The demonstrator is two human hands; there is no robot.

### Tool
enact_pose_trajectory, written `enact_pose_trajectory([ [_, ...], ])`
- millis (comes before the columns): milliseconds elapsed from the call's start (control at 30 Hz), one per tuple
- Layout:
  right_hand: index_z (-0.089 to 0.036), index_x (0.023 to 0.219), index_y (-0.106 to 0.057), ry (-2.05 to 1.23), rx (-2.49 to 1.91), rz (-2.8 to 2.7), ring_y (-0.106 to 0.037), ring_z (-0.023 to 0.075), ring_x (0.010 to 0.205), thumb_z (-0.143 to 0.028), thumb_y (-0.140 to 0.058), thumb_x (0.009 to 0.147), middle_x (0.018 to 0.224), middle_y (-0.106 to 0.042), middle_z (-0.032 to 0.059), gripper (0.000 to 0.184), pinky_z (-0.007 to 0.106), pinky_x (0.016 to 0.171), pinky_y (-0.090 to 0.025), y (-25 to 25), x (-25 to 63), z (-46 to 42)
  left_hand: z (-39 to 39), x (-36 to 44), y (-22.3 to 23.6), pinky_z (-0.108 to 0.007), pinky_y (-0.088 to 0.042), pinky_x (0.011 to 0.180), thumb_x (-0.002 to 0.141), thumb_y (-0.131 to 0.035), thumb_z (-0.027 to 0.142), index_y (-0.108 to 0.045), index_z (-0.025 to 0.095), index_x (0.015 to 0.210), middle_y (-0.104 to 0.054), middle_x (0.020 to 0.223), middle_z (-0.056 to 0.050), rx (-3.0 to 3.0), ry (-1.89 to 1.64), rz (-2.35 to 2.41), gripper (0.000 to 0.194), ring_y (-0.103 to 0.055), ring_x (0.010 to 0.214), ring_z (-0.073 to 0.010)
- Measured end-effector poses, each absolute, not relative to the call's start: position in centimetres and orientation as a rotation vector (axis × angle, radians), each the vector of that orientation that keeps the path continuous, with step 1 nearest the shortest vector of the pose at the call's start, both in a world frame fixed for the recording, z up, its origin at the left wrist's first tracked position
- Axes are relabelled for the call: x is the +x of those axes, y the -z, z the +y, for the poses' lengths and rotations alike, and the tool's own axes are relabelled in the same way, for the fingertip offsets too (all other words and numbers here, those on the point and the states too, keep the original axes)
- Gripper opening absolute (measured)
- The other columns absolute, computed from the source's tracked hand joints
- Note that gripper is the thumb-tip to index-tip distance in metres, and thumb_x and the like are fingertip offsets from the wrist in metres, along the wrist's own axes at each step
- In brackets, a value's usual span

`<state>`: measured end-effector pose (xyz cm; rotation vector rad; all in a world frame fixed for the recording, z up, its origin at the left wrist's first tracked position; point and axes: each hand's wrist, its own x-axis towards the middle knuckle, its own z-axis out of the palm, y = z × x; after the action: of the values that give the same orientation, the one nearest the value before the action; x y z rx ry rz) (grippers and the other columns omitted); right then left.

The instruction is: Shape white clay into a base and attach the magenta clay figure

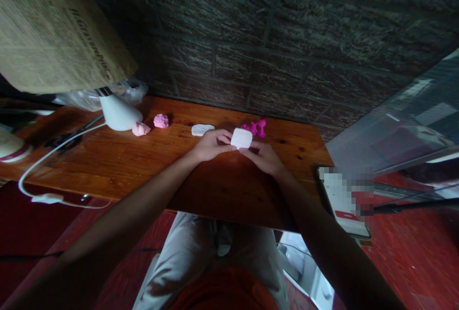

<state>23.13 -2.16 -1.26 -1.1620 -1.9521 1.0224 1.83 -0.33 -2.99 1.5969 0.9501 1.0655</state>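
Between my two hands I hold a flat white rounded square, which looks like a slab of modelling clay [241, 138]. The fingers of my left hand [213, 144] grip its left edge. My right hand [264, 156] pinches the lower right edge. A second flat white slab [202, 130] lies on the table just behind my left hand. Right behind the held slab are magenta plastic pieces [261, 127], partly hidden by it. Two crumpled pink lumps [161, 120] [141, 129] sit farther left, beside the lamp base.
A white lamp [118, 113] with a newsprint shade [64, 33] stands at the left of the wooden table [143, 166]. Its cable [53, 150] hangs over the front edge. Black scissors [64, 142] lie near it. A dark brick wall [244, 47] rises behind.
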Motion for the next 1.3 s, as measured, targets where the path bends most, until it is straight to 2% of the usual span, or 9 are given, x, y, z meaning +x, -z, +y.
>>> enact_pose_trajectory([
  [167,-0.017,0.1,-0.075,-1.006,-1.133,-1.939,-0.07,0.0234,0.094,-0.036,-0.062,0.087,0.101,-0.077,0.0073,0.026,0.038,0.088,-0.051,1.53,23.32,-1.98,-0.16,1.62,3.24,-0.029,-0.053,0.077,0.063,-0.086,0.036,-0.07,0.012,0.088,-0.075,0.088,-0.007,1.624,-1.07,0.969,0.038,-0.07,0.079,-0.0171],
  [400,-0.02,0.099,-0.075,-0.995,-1.116,-1.911,-0.07,0.0229,0.096,-0.034,-0.063,0.086,0.099,-0.077,0.0054,0.023,0.039,0.09,-0.051,1.93,23.45,-1.78,0.04,1.31,3.33,-0.031,-0.054,0.08,0.063,-0.084,0.03,-0.071,0.013,0.091,-0.075,0.091,-0.007,1.645,-1.045,0.921,0.035,-0.069,0.081,-0.0173],
  [600,-0.02,0.097,-0.075,-0.983,-1.137,-1.925,-0.071,0.0226,0.094,-0.034,-0.062,0.087,0.099,-0.078,0.0053,0.021,0.039,0.091,-0.051,1.87,23.38,-1.84,0.15,1.24,3.5,-0.027,-0.053,0.072,0.063,-0.084,0.029,-0.071,0.013,0.093,-0.075,0.09,-0.007,1.64,-1.004,0.922,0.036,-0.069,0.076,-0.0153],
  [733,-0.02,0.099,-0.076,-0.975,-1.141,-1.931,-0.071,0.0235,0.094,-0.032,-0.063,0.087,0.101,-0.078,0.0063,0.022,0.041,0.092,-0.051,1.78,23.36,-1.86,0.11,1.25,3.52,-0.028,-0.053,0.073,0.062,-0.085,0.029,-0.07,0.014,0.097,-0.076,0.089,-0.006,1.633,-1.02,0.944,0.041,-0.069,0.076,-0.0158],
  [900,-0.02,0.106,-0.075,-0.997,-1.162,-1.884,-0.071,0.0228,0.096,-0.033,-0.063,0.087,0.106,-0.077,0.0064,0.026,0.041,0.094,-0.051,1.86,23.37,-1.81,0.08,1.17,3.38,-0.031,-0.053,0.08,0.059,-0.087,0.027,-0.064,0.012,0.114,-0.077,0.081,-0.005,1.605,-1.031,0.949,0.061,-0.071,0.076,-0.018],
  [1300,-0.022,0.102,-0.075,-1.012,-1.105,-1.872,-0.071,0.0222,0.1,-0.035,-0.064,0.086,0.105,-0.077,0.0049,0.023,0.04,0.095,-0.051,2.03,23.38,-1.63,-0.08,1.22,3.11,-0.035,-0.054,0.084,0.061,-0.087,0.027,-0.065,0.013,0.113,-0.077,0.084,-0.006,1.589,-1.072,0.944,0.058,-0.072,0.079,-0.0192],
])
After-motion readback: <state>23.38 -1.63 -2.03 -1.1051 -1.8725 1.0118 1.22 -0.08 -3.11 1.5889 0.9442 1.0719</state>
